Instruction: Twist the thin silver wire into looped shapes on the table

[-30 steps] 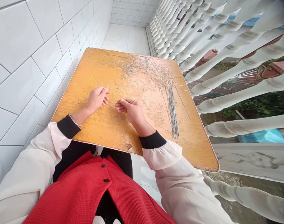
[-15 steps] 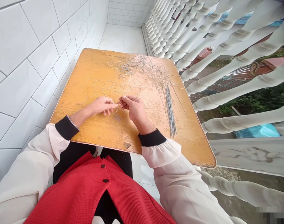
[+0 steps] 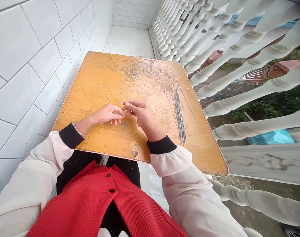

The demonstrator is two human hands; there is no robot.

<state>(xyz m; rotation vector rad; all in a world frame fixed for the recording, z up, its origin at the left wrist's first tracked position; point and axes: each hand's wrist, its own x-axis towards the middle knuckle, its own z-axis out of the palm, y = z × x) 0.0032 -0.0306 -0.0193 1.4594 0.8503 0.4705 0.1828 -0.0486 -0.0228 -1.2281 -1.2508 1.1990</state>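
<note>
Above the near middle of the wooden table (image 3: 73, 108), both hands meet at a thin piece of wire (image 3: 125, 115). My left hand (image 3: 108, 114) pinches it between thumb and fingers. From the other side my right hand (image 3: 138, 111) grips it too, the fingertips close to those of the left. Much of the wire is hidden behind the fingers. Just beyond the hands lie several curved wire pieces (image 3: 109, 95) on the tabletop. To the right of my right hand rests a bundle of straight grey wires (image 3: 180, 118).
A tangled heap of bent wires (image 3: 147, 69) covers the table's far part. A white tiled wall (image 3: 43, 72) runs along the left side. White balusters (image 3: 229, 108) line the right, close to the table edge.
The left fingers have turned slightly downward and the right fingertips have shifted a little to the left over them. Both hands keep hold of the wire.
</note>
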